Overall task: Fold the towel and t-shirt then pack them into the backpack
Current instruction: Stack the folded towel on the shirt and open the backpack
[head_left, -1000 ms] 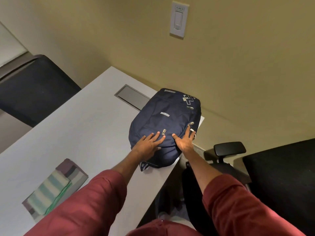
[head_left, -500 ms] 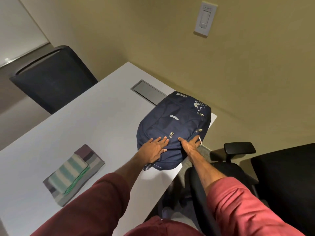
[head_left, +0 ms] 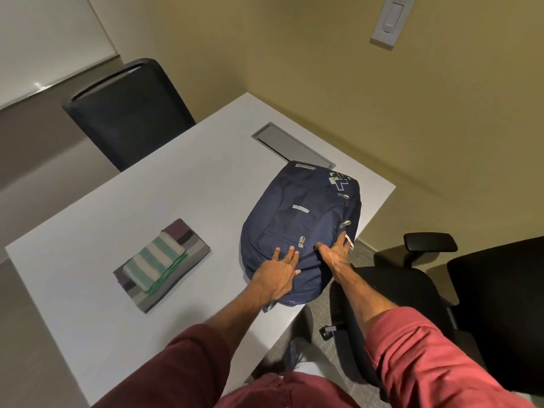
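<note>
On a white counter (head_left: 176,187) in a beige-walled room, the closed navy backpack (head_left: 306,207) lies centre right, our left hand (head_left: 278,275) flat on it, right hand (head_left: 334,253) open by a zip pull (head_left: 345,224). Folded towel (head_left: 156,263) and t-shirt (head_left: 194,245) wait centre left; we should pin the backpack while unzipping.

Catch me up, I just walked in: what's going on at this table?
A person has both hands on the navy backpack, which lies, apparently zipped, at the edge of the table. The left hand rests flat on it and the right hand touches its side. The folded towel sits on the folded t-shirt beside it, neither packed yet.
</note>
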Available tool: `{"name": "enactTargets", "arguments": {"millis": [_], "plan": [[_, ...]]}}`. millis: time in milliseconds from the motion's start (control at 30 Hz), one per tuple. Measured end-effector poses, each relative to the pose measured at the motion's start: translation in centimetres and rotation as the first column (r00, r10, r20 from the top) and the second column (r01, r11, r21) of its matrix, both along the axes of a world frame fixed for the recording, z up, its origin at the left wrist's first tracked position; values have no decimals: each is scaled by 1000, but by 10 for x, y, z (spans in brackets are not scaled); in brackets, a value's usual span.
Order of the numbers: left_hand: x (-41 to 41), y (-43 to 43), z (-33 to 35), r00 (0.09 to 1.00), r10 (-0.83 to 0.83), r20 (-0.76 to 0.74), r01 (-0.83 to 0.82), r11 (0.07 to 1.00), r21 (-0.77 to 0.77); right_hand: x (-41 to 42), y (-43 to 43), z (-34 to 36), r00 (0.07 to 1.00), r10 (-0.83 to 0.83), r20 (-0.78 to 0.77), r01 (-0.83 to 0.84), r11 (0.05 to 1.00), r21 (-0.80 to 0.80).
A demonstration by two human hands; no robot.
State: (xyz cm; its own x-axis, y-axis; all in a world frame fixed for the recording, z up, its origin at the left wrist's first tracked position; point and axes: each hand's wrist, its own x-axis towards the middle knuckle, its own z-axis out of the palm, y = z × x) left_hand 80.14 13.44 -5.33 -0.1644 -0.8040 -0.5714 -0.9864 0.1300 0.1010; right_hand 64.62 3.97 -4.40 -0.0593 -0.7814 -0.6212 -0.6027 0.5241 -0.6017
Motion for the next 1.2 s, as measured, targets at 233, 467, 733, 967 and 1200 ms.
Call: {"name": "enactTargets", "arguments": {"millis": [233,467,733,967,1200], "plan": [[18,50,-9,997,78,-3,-78,997,2,25,35,0,993,112,-23,-112,994,-1],[39,64,-1,967,219,-131,-221,975,3,41,34,4,985,171,0,-171,985,1],[55,53,-4,915,368,-163,-367,929,35,54,9,0,969,248,12,-249,968,29],[56,26,-6,943,293,-158,-301,953,-27,57,-29,-3,937,349,-3,-349,937,33],[49,3,-4,913,399,-83,-405,913,-59,56,-59,-5,909,416,-31,-415,909,22]]}}
